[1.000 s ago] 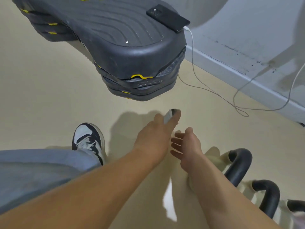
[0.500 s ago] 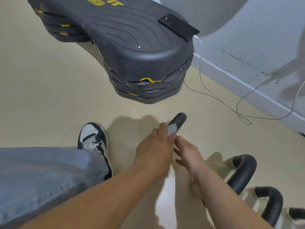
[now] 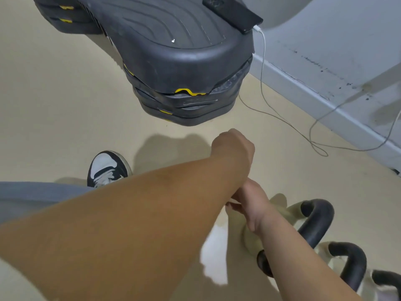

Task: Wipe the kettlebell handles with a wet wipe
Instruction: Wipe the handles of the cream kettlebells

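My left hand reaches forward over the floor with its knuckles up and its fingers curled down out of sight. It covers the black kettlebell handle and the grey wet wipe it pinched a moment ago. My right hand sits lower, partly behind my left forearm, over a pale kettlebell body. One of its fingers shows, stretched leftward. More kettlebells with black handles stand at the lower right: a near handle, a second handle and a third handle.
A stack of black step platforms with yellow marks lies just ahead, carrying a phone on a white cable that trails along the wall's skirting. My shoe and grey trouser leg are at the left.
My left hand has rolled over the handle, so the handle tip and the wipe no longer show. My right hand has slid under my left forearm. The view has moved closer.
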A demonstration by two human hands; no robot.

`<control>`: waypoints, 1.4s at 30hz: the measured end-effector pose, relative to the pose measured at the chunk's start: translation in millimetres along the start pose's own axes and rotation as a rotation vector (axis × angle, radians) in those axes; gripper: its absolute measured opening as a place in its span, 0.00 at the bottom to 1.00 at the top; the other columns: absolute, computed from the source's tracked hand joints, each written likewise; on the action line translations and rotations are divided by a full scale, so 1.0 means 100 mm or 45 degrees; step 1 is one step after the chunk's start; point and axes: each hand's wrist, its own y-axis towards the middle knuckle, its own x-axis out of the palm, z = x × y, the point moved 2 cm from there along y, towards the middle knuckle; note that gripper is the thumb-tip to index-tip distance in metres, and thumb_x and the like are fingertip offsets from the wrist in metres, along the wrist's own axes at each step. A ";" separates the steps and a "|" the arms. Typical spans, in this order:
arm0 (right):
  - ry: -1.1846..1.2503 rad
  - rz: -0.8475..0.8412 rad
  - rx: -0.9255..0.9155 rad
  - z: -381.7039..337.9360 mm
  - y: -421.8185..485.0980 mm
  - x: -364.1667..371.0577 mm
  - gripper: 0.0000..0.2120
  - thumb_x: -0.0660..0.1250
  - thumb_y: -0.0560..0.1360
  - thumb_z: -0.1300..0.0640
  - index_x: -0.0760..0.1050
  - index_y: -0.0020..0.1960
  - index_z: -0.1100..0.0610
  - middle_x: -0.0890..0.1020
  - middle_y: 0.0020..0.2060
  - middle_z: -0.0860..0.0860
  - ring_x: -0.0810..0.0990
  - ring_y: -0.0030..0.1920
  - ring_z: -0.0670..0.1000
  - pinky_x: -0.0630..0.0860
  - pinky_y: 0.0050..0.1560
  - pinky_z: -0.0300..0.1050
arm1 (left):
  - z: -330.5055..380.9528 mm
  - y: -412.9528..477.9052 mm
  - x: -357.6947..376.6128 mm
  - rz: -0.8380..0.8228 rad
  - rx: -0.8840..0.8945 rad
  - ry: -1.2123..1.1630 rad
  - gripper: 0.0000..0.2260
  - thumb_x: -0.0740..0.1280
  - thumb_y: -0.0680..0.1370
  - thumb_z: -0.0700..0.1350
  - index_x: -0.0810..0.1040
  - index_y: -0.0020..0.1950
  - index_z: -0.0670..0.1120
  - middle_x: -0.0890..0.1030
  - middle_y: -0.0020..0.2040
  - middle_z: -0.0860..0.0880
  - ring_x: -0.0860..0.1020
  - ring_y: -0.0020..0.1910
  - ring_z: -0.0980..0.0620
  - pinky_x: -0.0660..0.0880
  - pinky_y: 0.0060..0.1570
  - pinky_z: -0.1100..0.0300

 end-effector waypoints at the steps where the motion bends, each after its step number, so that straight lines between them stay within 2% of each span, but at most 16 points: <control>1: 0.021 0.009 0.020 -0.02 0.01 -0.01 0.15 0.59 0.82 0.47 0.82 0.57 0.51 0.87 0.51 0.46 0.84 0.51 0.46 0.81 0.54 0.48 | -0.04 -0.04 0.01 0.044 -0.020 -0.070 0.22 0.70 0.76 0.45 0.71 0.68 0.44 0.71 0.60 0.42 0.77 0.56 0.42 0.73 0.42 0.55; 4: 0.034 0.013 0.039 -0.11 0.01 -0.02 0.23 0.52 0.85 0.41 0.82 0.61 0.50 0.86 0.56 0.47 0.83 0.60 0.47 0.77 0.66 0.55 | -0.18 -0.31 0.10 0.206 -0.094 -0.351 0.22 0.65 0.80 0.47 0.62 0.71 0.47 0.74 0.55 0.43 0.79 0.52 0.41 0.69 0.40 0.53; 8: 0.037 0.056 -0.003 -0.22 -0.07 0.02 0.25 0.50 0.85 0.41 0.82 0.59 0.52 0.86 0.57 0.50 0.82 0.60 0.51 0.77 0.65 0.55 | -0.34 -0.68 0.35 0.322 -0.128 -0.601 0.26 0.58 0.82 0.51 0.52 0.78 0.56 0.78 0.56 0.45 0.80 0.50 0.40 0.73 0.43 0.51; 10: 0.070 0.129 0.006 -0.27 -0.14 0.06 0.22 0.52 0.85 0.43 0.81 0.55 0.54 0.85 0.55 0.52 0.82 0.59 0.54 0.79 0.63 0.56 | -0.43 -0.80 0.41 0.274 -0.214 -0.754 0.23 0.60 0.81 0.55 0.59 0.75 0.55 0.81 0.56 0.49 0.80 0.52 0.42 0.73 0.44 0.53; 12: 0.121 0.176 0.012 -0.31 -0.23 0.10 0.19 0.55 0.85 0.44 0.80 0.54 0.55 0.86 0.55 0.56 0.84 0.58 0.58 0.80 0.61 0.57 | -0.48 -0.86 0.44 0.212 -0.360 -0.930 0.15 0.61 0.78 0.60 0.73 0.60 0.54 0.83 0.48 0.52 0.81 0.47 0.46 0.74 0.42 0.54; 15: 0.188 0.167 0.016 -0.36 -0.36 0.15 0.18 0.58 0.84 0.47 0.82 0.55 0.57 0.86 0.54 0.60 0.86 0.55 0.59 0.82 0.60 0.59 | -0.46 -0.92 0.40 0.090 -0.444 -1.208 0.21 0.57 0.76 0.66 0.76 0.39 0.51 0.83 0.34 0.53 0.80 0.37 0.52 0.72 0.35 0.58; 17: 0.187 0.163 0.008 -0.39 -0.44 0.14 0.19 0.59 0.83 0.48 0.82 0.57 0.60 0.87 0.54 0.60 0.86 0.49 0.57 0.82 0.59 0.56 | -0.41 -0.88 0.36 0.072 -0.380 -1.195 0.19 0.56 0.79 0.64 0.78 0.45 0.52 0.83 0.39 0.53 0.78 0.36 0.51 0.73 0.37 0.57; 19: 0.190 0.176 -0.003 -0.40 -0.49 0.09 0.19 0.59 0.83 0.48 0.83 0.55 0.61 0.87 0.50 0.58 0.84 0.44 0.54 0.80 0.52 0.51 | -0.33 -0.82 0.30 0.075 -0.318 -1.223 0.15 0.55 0.81 0.60 0.71 0.65 0.58 0.82 0.46 0.51 0.78 0.38 0.49 0.74 0.41 0.56; 20: 0.190 0.195 -0.004 -0.40 -0.51 0.05 0.20 0.59 0.82 0.48 0.83 0.54 0.61 0.87 0.49 0.58 0.83 0.43 0.54 0.79 0.50 0.50 | -0.24 -0.81 0.27 0.030 -0.325 -1.361 0.15 0.52 0.82 0.60 0.68 0.66 0.61 0.81 0.43 0.49 0.78 0.33 0.49 0.74 0.38 0.57; 22: 0.177 0.252 -0.009 -0.42 -0.56 -0.05 0.23 0.59 0.76 0.46 0.83 0.54 0.63 0.87 0.52 0.60 0.81 0.43 0.55 0.80 0.51 0.52 | -0.03 -0.82 0.24 -0.092 -0.448 -1.764 0.14 0.50 0.80 0.63 0.73 0.52 0.62 0.80 0.33 0.49 0.74 0.21 0.48 0.74 0.33 0.57; 24: 0.172 0.291 -0.026 -0.42 -0.57 -0.18 0.25 0.59 0.73 0.46 0.83 0.55 0.63 0.87 0.51 0.61 0.82 0.43 0.57 0.80 0.52 0.53 | 0.14 -0.84 0.27 -0.140 -0.539 -2.007 0.17 0.51 0.80 0.64 0.76 0.43 0.59 0.82 0.33 0.50 0.73 0.18 0.49 0.78 0.41 0.52; 28: 0.157 0.346 -0.007 -0.44 -0.61 -0.35 0.20 0.60 0.76 0.50 0.82 0.55 0.63 0.87 0.53 0.62 0.85 0.56 0.65 0.81 0.62 0.60 | 0.26 -0.84 0.36 0.036 -0.368 -1.416 0.05 0.61 0.79 0.48 0.76 0.47 0.52 0.82 0.39 0.47 0.78 0.33 0.47 0.81 0.46 0.49; 31: 0.185 0.396 0.025 -0.42 -0.62 -0.47 0.13 0.61 0.80 0.53 0.80 0.53 0.61 0.85 0.45 0.57 0.84 0.46 0.58 0.82 0.50 0.50 | 0.39 -0.87 0.37 0.069 -0.311 -1.205 0.04 0.66 0.76 0.43 0.73 0.47 0.44 0.78 0.40 0.47 0.77 0.39 0.45 0.79 0.42 0.52; 33: 0.201 0.423 0.035 -0.39 -0.61 -0.56 0.11 0.60 0.81 0.55 0.77 0.47 0.60 0.81 0.38 0.54 0.79 0.38 0.54 0.73 0.39 0.43 | 0.49 -0.89 0.36 0.045 -0.257 -1.159 0.03 0.65 0.76 0.41 0.71 0.47 0.44 0.75 0.38 0.48 0.75 0.39 0.45 0.75 0.41 0.55; 38: 0.185 0.520 0.031 -0.31 -0.66 -0.74 0.08 0.62 0.81 0.58 0.74 0.45 0.62 0.77 0.35 0.55 0.76 0.34 0.53 0.70 0.36 0.42 | 0.73 -0.87 0.52 -0.025 -0.134 -1.034 0.08 0.64 0.77 0.42 0.75 0.54 0.42 0.77 0.44 0.48 0.75 0.41 0.46 0.73 0.42 0.59; 42: 0.081 0.598 0.015 -0.27 -0.64 -0.79 0.11 0.62 0.80 0.59 0.78 0.55 0.66 0.75 0.34 0.53 0.73 0.33 0.51 0.69 0.35 0.43 | 0.72 -0.90 0.40 -0.200 -0.024 -0.960 0.06 0.65 0.71 0.41 0.74 0.47 0.48 0.81 0.45 0.50 0.76 0.39 0.47 0.81 0.50 0.55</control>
